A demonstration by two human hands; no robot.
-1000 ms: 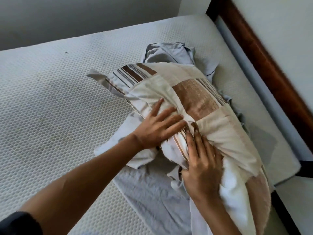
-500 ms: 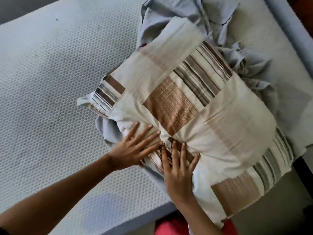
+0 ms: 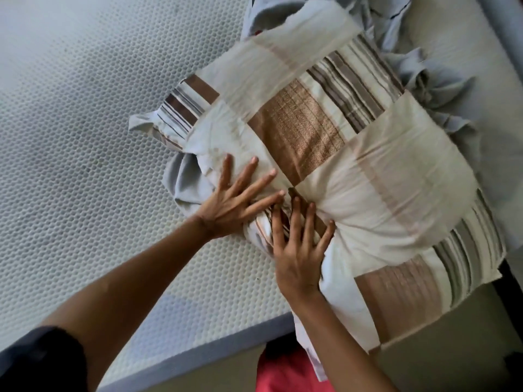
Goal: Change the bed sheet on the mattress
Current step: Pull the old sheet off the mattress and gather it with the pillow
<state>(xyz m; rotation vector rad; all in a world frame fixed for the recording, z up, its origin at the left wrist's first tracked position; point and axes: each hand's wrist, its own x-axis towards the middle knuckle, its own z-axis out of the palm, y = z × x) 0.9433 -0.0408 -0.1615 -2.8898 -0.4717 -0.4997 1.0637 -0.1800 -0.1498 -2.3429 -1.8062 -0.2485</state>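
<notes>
Bare honeycomb mattress (image 3: 85, 137), crumpled grey sheet (image 3: 441, 89) under a striped patchwork pillow (image 3: 368, 165). Left hand (image 3: 232, 205) and right hand (image 3: 297, 250) flat on its near edge, fingers spread, gripping nothing.

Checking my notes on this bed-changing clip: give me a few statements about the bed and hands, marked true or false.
1. The left hand and the right hand both lie flat on the patchwork pillow. True.
2. The mattress wears a fitted sheet. False: its honeycomb surface shows bare.
3. A crumpled grey sheet lies under the pillow. True.
4. The right hand pinches the grey sheet. False: its fingers lie spread on the pillow.
</notes>
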